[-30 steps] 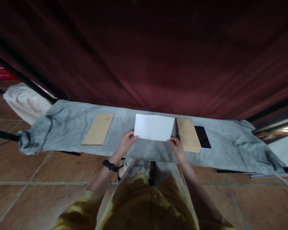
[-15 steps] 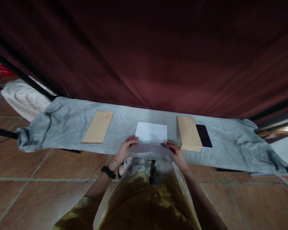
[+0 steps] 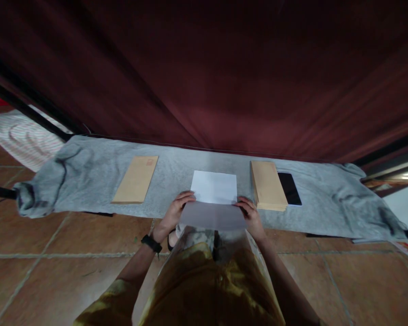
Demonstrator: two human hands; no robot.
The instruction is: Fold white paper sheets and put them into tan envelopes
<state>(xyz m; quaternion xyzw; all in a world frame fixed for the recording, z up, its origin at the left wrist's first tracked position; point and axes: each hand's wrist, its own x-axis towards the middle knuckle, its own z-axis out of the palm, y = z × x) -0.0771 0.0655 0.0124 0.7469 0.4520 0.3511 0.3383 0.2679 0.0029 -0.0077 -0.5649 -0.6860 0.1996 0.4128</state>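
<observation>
A white sheet of paper (image 3: 214,186) lies on the grey cloth in front of me, creased across, its near part bent up toward my body and in shadow. My left hand (image 3: 177,208) pinches its left edge at the crease. Opposite, my right hand (image 3: 251,214) grips the right edge between thumb and fingers. To the right of the paper rests a stack of brown envelopes (image 3: 269,184), close to my right hand. Farther left lies another brown envelope (image 3: 136,179) with a small reddish print at its top corner; whether others lie under it I cannot tell.
The grey cloth (image 3: 326,199) covers a long narrow surface. A dark phone or tablet (image 3: 290,189) lies partly beside the envelope stack. Behind hangs a dark red curtain (image 3: 211,90). Striped fabric (image 3: 27,138) is at the far left, over the tiled floor (image 3: 98,233).
The near part of the paper has come up and shows larger between my hands, with a sharper crease line. Both hands keep hold at the edges. The view has shifted slightly.
</observation>
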